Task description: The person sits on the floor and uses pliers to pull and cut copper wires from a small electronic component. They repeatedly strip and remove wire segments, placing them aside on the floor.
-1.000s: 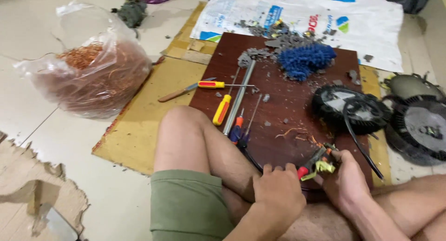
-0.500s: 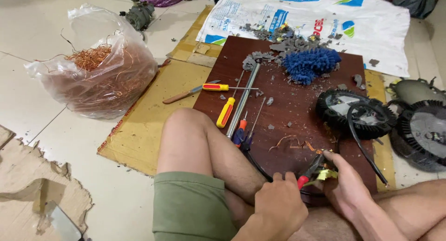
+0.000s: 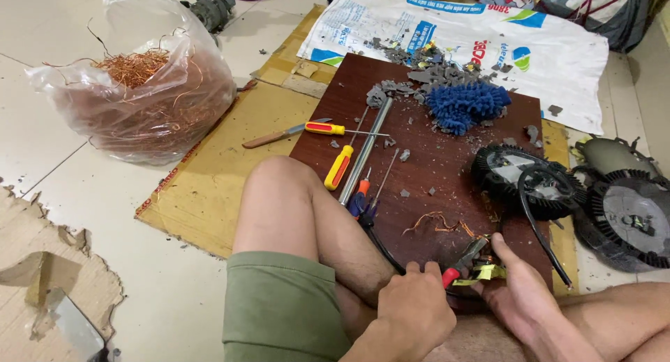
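Person sits on the floor, 1 bare knee up over a dark wooden board laid on cardboard. Clear plastic bag of copper wire sits well left. 2 black round motor parts lie at the board's right edge, blue fuzzy clump at its far end, yellow-handled screwdrivers beside a metal rod. Left hand curled shut on red-handled pliers. Right hand closed on a small yellow-taped piece, probably a coil, at the board's near edge, touching the plier tips.
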